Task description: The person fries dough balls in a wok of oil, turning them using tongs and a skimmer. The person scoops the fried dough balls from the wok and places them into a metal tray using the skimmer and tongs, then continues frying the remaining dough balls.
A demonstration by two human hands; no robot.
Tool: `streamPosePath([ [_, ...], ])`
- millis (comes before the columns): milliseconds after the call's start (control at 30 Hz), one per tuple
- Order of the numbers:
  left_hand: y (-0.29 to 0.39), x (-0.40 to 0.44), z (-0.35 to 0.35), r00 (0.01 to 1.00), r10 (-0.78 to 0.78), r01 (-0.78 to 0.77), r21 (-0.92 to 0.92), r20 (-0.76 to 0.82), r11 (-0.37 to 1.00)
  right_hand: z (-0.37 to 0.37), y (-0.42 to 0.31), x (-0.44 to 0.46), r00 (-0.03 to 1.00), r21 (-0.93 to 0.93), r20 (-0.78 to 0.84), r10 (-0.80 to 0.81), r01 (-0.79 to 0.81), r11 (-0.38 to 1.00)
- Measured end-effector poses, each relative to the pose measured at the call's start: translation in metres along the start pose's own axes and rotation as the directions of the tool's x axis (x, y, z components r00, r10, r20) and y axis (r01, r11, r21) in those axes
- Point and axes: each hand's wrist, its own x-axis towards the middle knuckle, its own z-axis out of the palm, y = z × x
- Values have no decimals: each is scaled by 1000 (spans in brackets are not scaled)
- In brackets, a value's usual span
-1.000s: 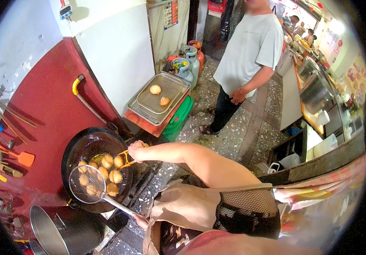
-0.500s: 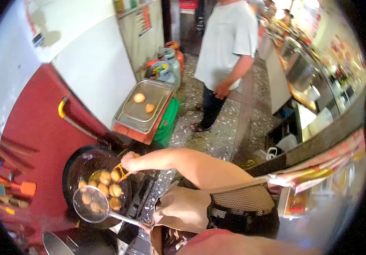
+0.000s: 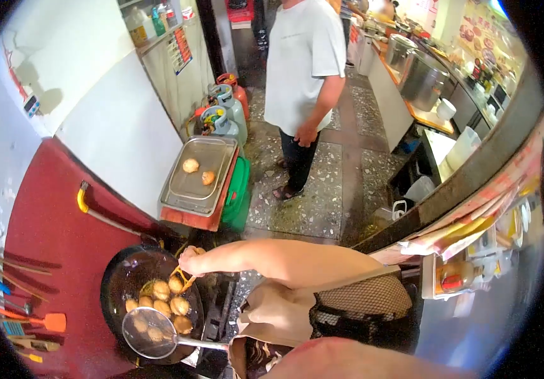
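Note:
Several golden-brown fried balls (image 3: 161, 290) lie in dark oil in a black wok (image 3: 120, 271) at the lower left. Gripped in my right hand (image 3: 192, 261), yellow-brown chopsticks (image 3: 182, 275) reach over the wok's right side, their tips close to the balls. A round wire-mesh skimmer (image 3: 134, 342) covers the lower part of the wok, with some balls showing under or through its mesh; I cannot tell which. Its metal handle runs right toward my left hand, which is hidden behind the apron (image 3: 272, 306) and my forearm.
Beyond the wok, a metal tray (image 3: 212, 196) bears two fried balls. Gas cylinders (image 3: 223, 123) stand behind it. A person in a white shirt (image 3: 303, 69) stands on the aisle floor. Utensils (image 3: 48, 322) hang at left; a counter with steel pots (image 3: 423, 79) lines the right.
The view has shifted, so the room appears further left and the wok slightly lower. My right hand still holds the chopsticks by the balls; the skimmer stays over the wok. My left hand has gone from sight.

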Motion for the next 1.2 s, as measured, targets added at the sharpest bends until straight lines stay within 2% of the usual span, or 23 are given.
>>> streamPosePath([
  [133,5,-3,8,1000,-9,9,17,8,1000,3,-1,-3,999,-11,-22,-29,29,1000],
  [200,11,-1,16,1000,-6,6,19,24,1000,1,1,-3,999,201,-18,35,-31,979],
  [233,14,0,22,999,-3,2,31,45,1000,14,-4,14,999,78,-17,45,-44,996],
  [333,19,3,24,998,-1,-4,63,65,998,9,-4,10,1000,34,9,18,-19,999],
  [400,22,4,22,998,3,-6,63,55,998,10,-4,6,999,7,-44,10,-9,1000],
  [467,21,1,18,999,-2,-1,69,48,998,7,0,1,998,24,-54,-24,26,999],
  [667,23,-6,15,999,-15,13,78,30,997,5,-2,-4,999,-22,-48,21,-22,1000],
  [800,25,-10,12,1000,-16,14,83,16,996,0,0,-5,999,52,32,-13,11,999],
  [1100,26,-22,10,1000,-29,29,70,-2,997,-8,1,-19,999,3,12,-44,44,999],
  [1200,27,-26,8,999,-33,34,58,-7,998,-7,-1,-19,1000,-21,5,0,1,1000],
])
